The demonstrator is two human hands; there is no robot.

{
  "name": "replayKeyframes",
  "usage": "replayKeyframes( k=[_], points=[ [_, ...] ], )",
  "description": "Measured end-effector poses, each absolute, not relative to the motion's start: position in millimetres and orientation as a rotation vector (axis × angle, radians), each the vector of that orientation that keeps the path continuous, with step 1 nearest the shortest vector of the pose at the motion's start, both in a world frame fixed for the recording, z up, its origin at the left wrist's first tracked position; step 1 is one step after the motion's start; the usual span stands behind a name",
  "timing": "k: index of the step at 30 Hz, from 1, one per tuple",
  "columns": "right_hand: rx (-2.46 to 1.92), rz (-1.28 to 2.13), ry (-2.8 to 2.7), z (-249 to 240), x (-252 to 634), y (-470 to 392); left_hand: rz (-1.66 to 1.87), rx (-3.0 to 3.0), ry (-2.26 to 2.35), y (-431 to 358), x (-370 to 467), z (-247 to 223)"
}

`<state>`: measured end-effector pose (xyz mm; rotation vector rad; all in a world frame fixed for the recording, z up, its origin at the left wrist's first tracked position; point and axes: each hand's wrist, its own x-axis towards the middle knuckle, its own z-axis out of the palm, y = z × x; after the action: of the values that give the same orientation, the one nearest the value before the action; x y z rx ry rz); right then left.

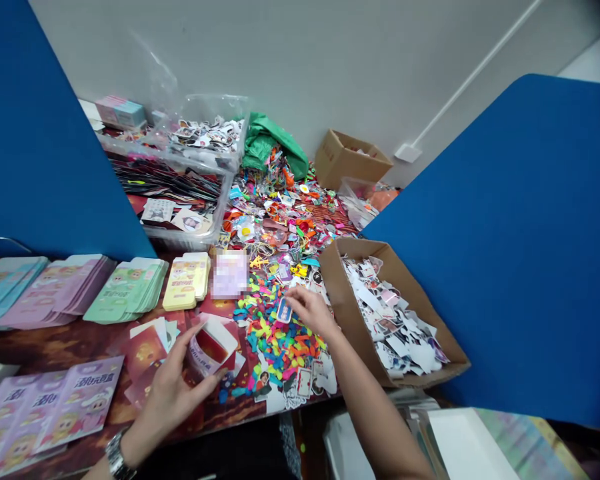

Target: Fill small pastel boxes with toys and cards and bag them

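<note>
Two bare forearms come in from the near edge, with no sleeves in view on either. The left hand (pixel 173 390) sits near left; just behind it the wrist carries a silver metal watch (pixel 116 457) with a linked band, partly cut off by the picture's bottom edge. The right hand (pixel 310 310) lies farther in, toward the middle, and wears no ring or band that shows.
</note>
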<state>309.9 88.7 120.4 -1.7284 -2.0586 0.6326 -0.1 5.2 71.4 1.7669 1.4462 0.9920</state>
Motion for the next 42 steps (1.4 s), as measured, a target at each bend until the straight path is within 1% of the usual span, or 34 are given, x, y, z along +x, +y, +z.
replayKeyframes(
  k=[3,6,11,14,17,20,23,26,29,33,35,37,38,42],
  points=[
    [-1.75,0.678,-2.175,104,294,75,0.978,1.76,1.456,5,2,68],
    [-1.838,0.621,-2.241,95,286,70,0.952,1.795,1.469,7,6,69],
    [-1.843,0.491,-2.284,117,288,69,0.908,1.894,1.491,15,10,70],
    [-1.7,0.452,-2.236,138,283,66,0.908,1.973,1.51,20,15,64],
    [-1.507,0.397,-2.063,152,266,61,0.906,2.024,1.547,23,23,60],
    [-1.375,0.285,-1.966,150,241,53,0.908,2.049,1.562,23,32,60],
    [-1.296,0.203,-2.062,135,220,46,0.915,2.057,1.561,23,39,62],
    [-1.274,0.261,-2.233,124,210,40,0.925,2.074,1.562,22,41,62],
    [-1.306,0.37,-2.334,126,208,36,0.918,2.117,1.561,21,39,59],
    [-1.227,0.634,-2.31,135,222,50,0.874,2.116,1.529,25,34,58],
    [-1.399,0.693,-2.2,133,237,73,0.855,2.082,1.504,28,32,60],
    [-1.752,0.578,-2.072,126,254,107,0.839,2.043,1.493,29,31,64],
    [-1.859,0.515,-2.031,120,262,126,0.832,2.028,1.486,29,31,65],
    [-2.096,0.378,-1.96,94,277,193,0.803,2.006,1.462,26,32,68]
  ],
)
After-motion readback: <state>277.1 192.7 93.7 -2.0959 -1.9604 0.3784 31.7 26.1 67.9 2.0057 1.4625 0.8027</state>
